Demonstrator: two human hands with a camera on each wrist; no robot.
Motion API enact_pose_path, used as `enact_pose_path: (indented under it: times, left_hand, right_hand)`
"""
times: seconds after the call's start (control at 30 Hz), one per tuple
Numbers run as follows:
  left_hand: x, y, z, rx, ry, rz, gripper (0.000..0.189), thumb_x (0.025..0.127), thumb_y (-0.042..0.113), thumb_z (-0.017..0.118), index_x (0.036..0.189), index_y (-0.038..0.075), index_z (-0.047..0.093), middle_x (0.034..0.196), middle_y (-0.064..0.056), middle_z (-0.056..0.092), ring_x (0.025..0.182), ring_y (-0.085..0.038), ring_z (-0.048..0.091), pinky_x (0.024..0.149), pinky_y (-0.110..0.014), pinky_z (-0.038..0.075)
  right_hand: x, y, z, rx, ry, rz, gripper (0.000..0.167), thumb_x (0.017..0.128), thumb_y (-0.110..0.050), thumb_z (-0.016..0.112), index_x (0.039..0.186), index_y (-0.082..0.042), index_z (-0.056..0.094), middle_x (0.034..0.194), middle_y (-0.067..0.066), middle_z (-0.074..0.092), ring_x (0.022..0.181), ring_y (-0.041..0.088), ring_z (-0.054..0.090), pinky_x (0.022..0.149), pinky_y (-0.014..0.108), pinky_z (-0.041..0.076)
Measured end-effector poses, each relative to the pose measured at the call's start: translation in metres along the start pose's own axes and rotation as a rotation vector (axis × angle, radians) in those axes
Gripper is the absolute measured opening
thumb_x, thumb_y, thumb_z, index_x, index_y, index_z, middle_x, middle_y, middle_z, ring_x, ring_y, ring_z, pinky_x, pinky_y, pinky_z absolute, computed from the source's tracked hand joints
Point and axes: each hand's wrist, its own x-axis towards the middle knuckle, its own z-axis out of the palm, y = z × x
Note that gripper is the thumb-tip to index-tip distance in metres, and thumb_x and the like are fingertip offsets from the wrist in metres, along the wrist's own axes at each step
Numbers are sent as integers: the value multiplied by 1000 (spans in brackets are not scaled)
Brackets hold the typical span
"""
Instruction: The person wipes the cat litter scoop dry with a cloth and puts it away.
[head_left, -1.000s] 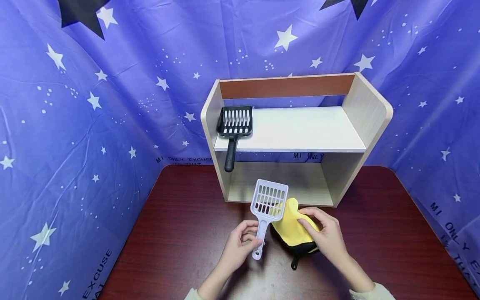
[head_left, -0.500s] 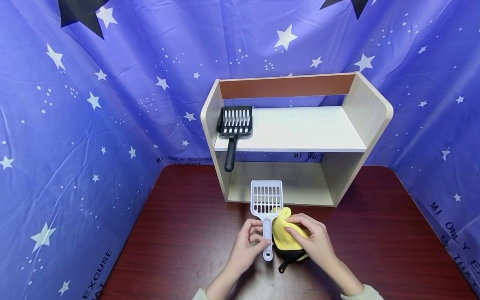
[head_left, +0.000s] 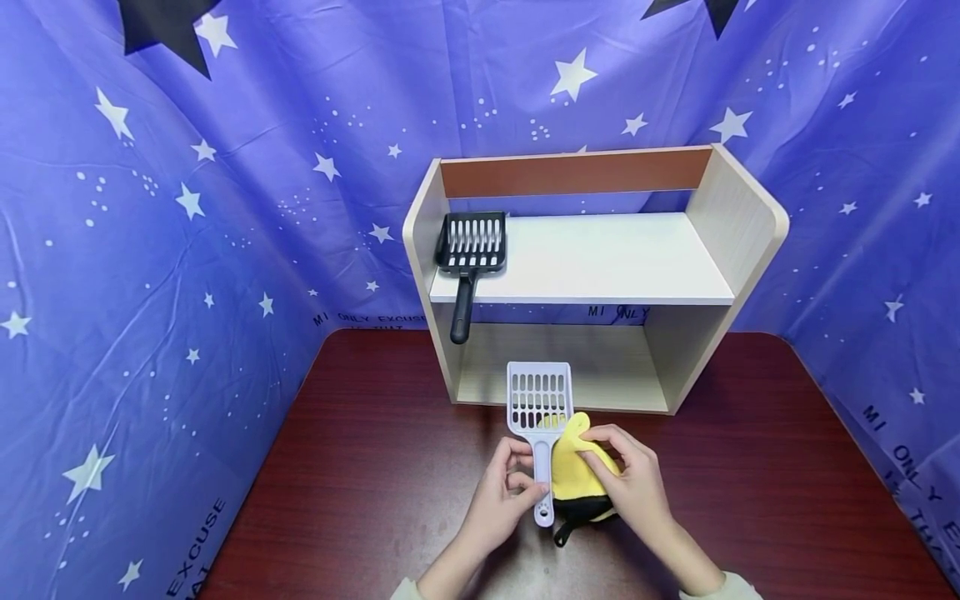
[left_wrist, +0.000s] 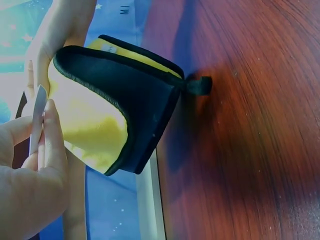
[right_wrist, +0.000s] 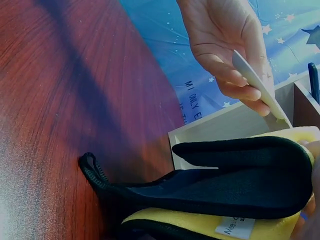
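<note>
My left hand [head_left: 504, 500] pinches the handle of a pale lilac-white cat litter scoop [head_left: 543, 460], whose slotted head points away from me. In the left wrist view the scoop handle [left_wrist: 37, 117] shows edge-on between thumb and fingers. My right hand [head_left: 632, 482] pinches the upper right part of a small yellow and black oven mitt [head_left: 573, 477] beside the scoop. The scoop's head partly overlaps the mitt in the head view. Seen from the right wrist, the mitt [right_wrist: 240, 185] shows black-edged openings, a white label and a black hanging loop [right_wrist: 93, 170].
A two-level wooden shelf [head_left: 750, 225] stands at the back of the dark red table [head_left: 360, 467]. On its white upper board a black litter scoop [head_left: 471, 243] lies at the left, its handle jutting past the front edge. Blue star-printed curtains [head_left: 300, 108] surround the table.
The scoop has turned from a tilt to nearly straight and shifted right. My right hand has brought the mitt slightly left, so both hands are closer together. Both grips are kept.
</note>
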Motion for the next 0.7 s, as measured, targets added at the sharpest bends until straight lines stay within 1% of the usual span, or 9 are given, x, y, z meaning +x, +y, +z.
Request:
enact_pose_path:
  times: [0.2,0.27,0.43,0.6,0.7]
  left_hand:
    - [-3,2,-3,13,-17,-3,41,85,-3,69,119,-2,46,111,-24,60,74,0,65,71,-16,56]
    - [-4,3,-4,7,-32,-2,41,85,-4,69,119,-3,46,111,-25,59,75,0,66,72,-17,57]
    - [-5,2,-8,-7,-91,2,40,86,-7,67,119,-4,46,114,-32,58,75,0,65,73,-19,59]
    - [-6,4,-12,54,-138,21,39,86,-5,68,119,-2,48,114,-31,61,74,1,63,69,-14,55]
    - [-7,5,-13,83,-164,35,38,86,-3,69,118,-1,48,113,-29,62,73,2,62,67,-14,54]
  right_hand:
    - [2,2,-4,-22,33,-15,33,74,14,77,97,-10,72,91,5,73,92,-10,61,81,5,48]
    - [3,2,-6,-28,49,-19,34,73,15,77,97,-9,72,91,7,74,93,-10,61,82,5,47]
    - [6,6,-12,-37,69,10,34,73,17,76,97,-7,72,92,9,74,95,-13,60,81,2,46]
    - [9,8,-16,-29,111,31,33,70,22,75,94,-1,71,89,11,72,91,-14,60,78,2,47]
    - [14,1,-19,-20,147,38,32,69,25,73,93,3,71,87,9,72,87,-14,61,75,2,48]
